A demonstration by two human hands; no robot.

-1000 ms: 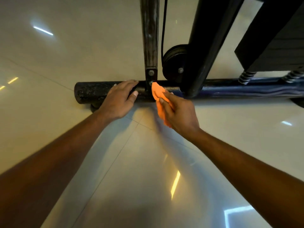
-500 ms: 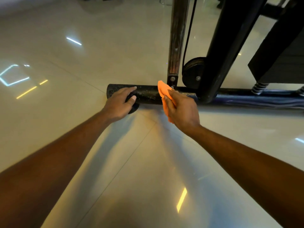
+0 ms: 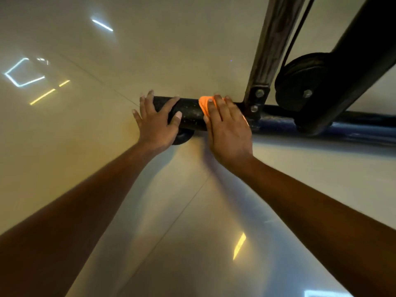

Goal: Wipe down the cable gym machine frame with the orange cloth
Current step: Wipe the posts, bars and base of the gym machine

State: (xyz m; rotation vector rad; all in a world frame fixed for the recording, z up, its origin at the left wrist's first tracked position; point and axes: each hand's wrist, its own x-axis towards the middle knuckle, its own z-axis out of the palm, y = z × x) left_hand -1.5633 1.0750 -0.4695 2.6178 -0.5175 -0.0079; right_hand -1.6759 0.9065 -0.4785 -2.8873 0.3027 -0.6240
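**Cloth pressed on the base bar**

The frame's base bar (image 3: 190, 116) lies long-axis 9 to 3 o'clock on the floor (image 3: 107, 146). The right hand (image 3: 227, 129), fingers flat, presses the orange cloth (image 3: 204, 105) onto it. At 9 o'clock, the left hand (image 3: 157, 121) rests spread over the bar's end.

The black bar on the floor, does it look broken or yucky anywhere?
Not broken. The round black metal floor bar is speckled with pale flecks, probably dust or chipped paint, between the left hand and the orange cloth under the right hand.
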